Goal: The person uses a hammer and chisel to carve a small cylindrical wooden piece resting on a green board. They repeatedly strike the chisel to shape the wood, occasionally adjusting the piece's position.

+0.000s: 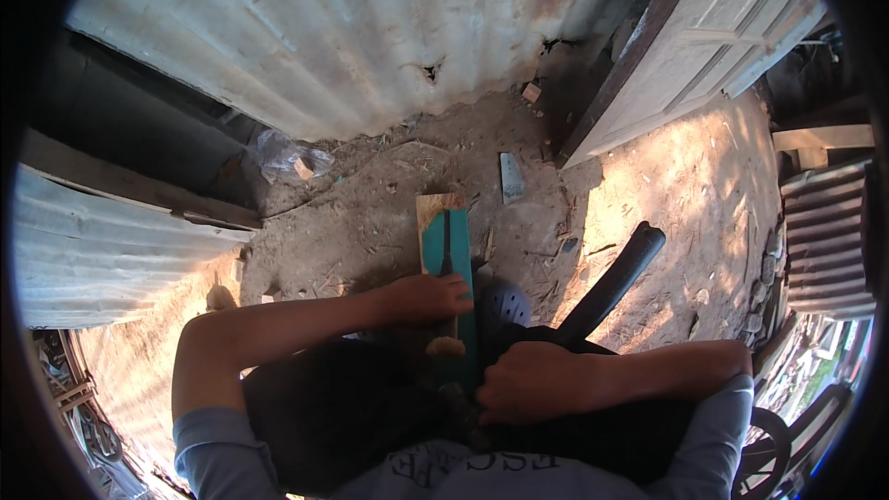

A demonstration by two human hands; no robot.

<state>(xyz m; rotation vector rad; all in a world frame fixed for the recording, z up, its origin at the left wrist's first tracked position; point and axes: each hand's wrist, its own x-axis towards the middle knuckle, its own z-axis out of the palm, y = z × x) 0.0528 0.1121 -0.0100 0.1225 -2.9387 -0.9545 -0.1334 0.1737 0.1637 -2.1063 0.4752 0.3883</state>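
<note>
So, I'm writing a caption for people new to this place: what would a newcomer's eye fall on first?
Probably the green-faced board near the middle, bare wood at its far end, with the left hand closed around a dark-bladed tool over it. After that, perhaps the pale corrugated metal sheet across the top and the bright sunlit ground on the right.

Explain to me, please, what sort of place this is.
Probably a rough yard or open shed: there is bare dirt ground, partly sunlit, a corrugated metal wall and a panelled door at the upper right.
</note>
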